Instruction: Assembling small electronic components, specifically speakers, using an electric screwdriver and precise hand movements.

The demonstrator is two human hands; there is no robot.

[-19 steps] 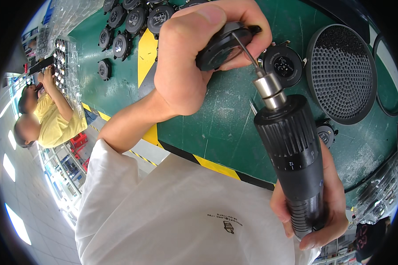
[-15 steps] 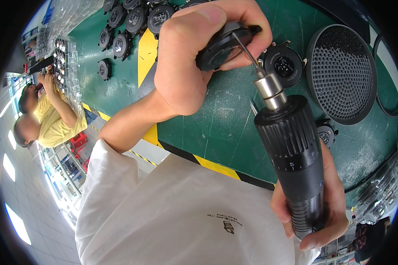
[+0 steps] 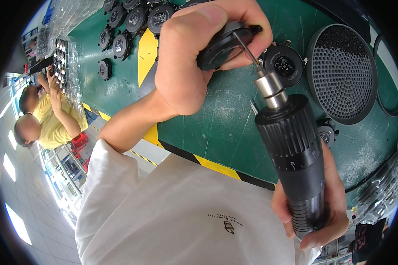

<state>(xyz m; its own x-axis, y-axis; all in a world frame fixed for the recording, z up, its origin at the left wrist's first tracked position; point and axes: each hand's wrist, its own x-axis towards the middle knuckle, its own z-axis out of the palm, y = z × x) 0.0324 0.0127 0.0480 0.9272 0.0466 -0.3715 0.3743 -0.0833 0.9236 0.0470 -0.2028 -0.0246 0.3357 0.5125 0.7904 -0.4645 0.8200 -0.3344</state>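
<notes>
My left hand (image 3: 185,57) grips a black round watch case (image 3: 221,49), tilted on edge above the bench, with the fingers wrapped over its far side. In my right hand (image 3: 311,212) is a black electric screwdriver (image 3: 292,150) with a silver chuck. Its thin bit reaches up and left, and the tip meets the back edge of the watch case. Whether a screw sits under the tip is too small to see. Just right of the bit another watch case (image 3: 284,65) lies back up on the green bench.
A round dimpled tray (image 3: 340,79) holds tiny black screws at its far end. Several watch cases (image 3: 121,45) lie at the far left, and one more (image 3: 326,132) near the screwdriver. Tweezers (image 3: 253,107) rest on the bench (image 3: 208,137). Co-workers in yellow (image 3: 59,119) work at left.
My hands, the watch case and the screwdriver stay almost still, with the bit on the case. At left, a co-worker's arm has shifted slightly.
</notes>
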